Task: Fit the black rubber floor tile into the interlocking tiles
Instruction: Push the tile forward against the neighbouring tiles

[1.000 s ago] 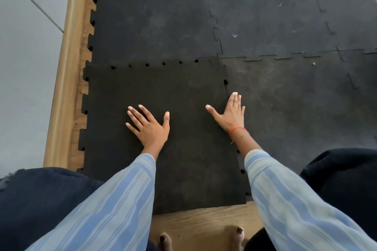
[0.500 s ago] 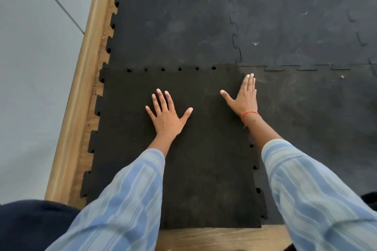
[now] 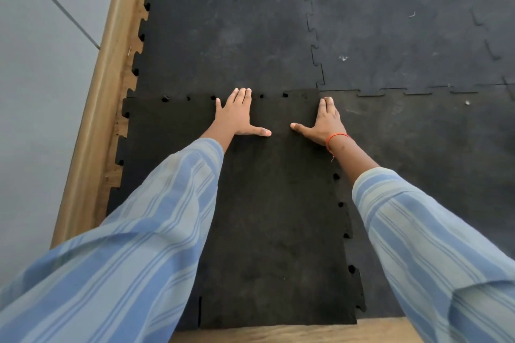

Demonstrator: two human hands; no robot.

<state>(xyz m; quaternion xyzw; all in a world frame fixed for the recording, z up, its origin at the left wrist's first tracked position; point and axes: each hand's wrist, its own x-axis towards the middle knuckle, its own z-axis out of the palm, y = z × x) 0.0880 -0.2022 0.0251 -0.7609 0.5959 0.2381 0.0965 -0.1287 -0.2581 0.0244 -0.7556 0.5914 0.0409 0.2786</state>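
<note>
Tile [image 3: 273, 217] partly under striped sleeves [image 3: 156, 231]

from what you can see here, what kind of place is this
Probably an indoor room getting gym-style flooring. Black interlocking rubber tiles cover a wood-look floor, a wooden skirting board runs along a grey wall, and both hands press one loose tile into place.

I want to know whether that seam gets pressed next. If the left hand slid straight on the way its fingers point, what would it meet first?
The left hand lies flat on the loose tile, fingertips at its far seam. Going on, it would cross onto the far laid tile; nothing else shows ahead.
</note>
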